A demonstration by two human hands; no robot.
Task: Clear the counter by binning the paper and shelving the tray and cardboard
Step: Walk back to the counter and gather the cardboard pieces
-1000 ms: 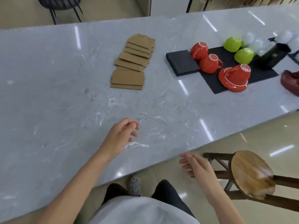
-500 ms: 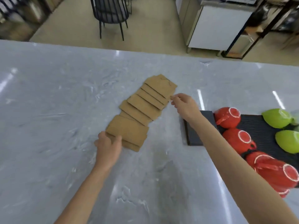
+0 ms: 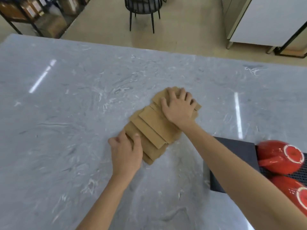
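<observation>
Cardboard pieces (image 3: 154,128) lay overlapping on the grey surface (image 3: 66,113). Left hand (image 3: 127,154) pinched the near end. Right hand (image 3: 179,107) lay flat and open on the far end.

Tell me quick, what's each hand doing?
Left hand: closed on the near end of the cardboard, thumb on top.
Right hand: open, flat on the far end of it.

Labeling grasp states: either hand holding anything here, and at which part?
Nothing is lifted. The left hand grips the near end of the cardboard pieces, thumb on top; the right hand presses flat, open, on their far end. They lie on the counter.
</observation>
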